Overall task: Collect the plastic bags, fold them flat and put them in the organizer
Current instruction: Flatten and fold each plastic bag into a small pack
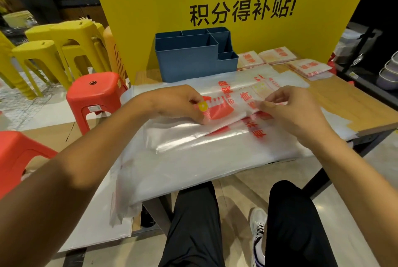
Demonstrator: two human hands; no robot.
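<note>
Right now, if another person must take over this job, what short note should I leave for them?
Left hand and right hand: both pinch the printed bag, half folded, on top of the flat bag pile on the table.
Organizer: blue, at the back of the table; no bag shows in it.
Done: three folded packets lie to the right of the organizer.
Left: finish this fold, fold the pile, put all packets into the organizer.

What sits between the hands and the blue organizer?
Head view: only more spread plastic bags lie between the hands and the blue organizer.
</note>
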